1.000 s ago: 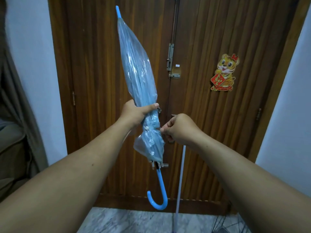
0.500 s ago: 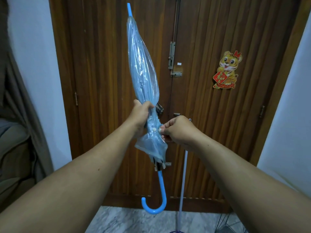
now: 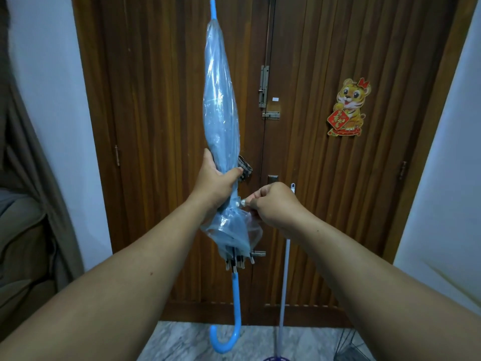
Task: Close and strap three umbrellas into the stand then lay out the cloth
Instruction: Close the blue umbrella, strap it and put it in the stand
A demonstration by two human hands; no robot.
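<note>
In the head view we hold a closed blue umbrella (image 3: 221, 121) upright in front of a wooden door (image 3: 312, 178), tip up and hooked handle (image 3: 229, 332) down, above the floor. Our left hand (image 3: 216, 183) grips the folded canopy at its lower part; the thumb lies across the front, and the other fingers go behind the plastic, so we cannot see them. Our right hand (image 3: 276, 204) is just beside it, with its fingers curled, and the fingertips (image 3: 251, 201) pinch a small pale piece at the side of the canopy, next to a white snap button (image 3: 236, 203). We think it is the end of the strap, but it is too small to tell. What lies under the right hand's palm is hidden. A dark checked thing (image 3: 246, 168) shows behind the umbrella near the left thumb; we cannot tell what it is.

A thin white pole (image 3: 285, 269) stands against the door to the right, partly hidden by the right hand. Its foot is a dark blue round piece (image 3: 277, 358), cut off by the bottom edge. Thin dark wires (image 3: 348, 345) at the bottom right are also cut off.

The floor (image 3: 260, 337) is pale marble. The door has metal bolts (image 3: 264, 86) and a tiger sticker (image 3: 350, 106). White walls (image 3: 49, 74) stand on both sides, and a brownish curtain (image 3: 28, 165) hangs at the left.
</note>
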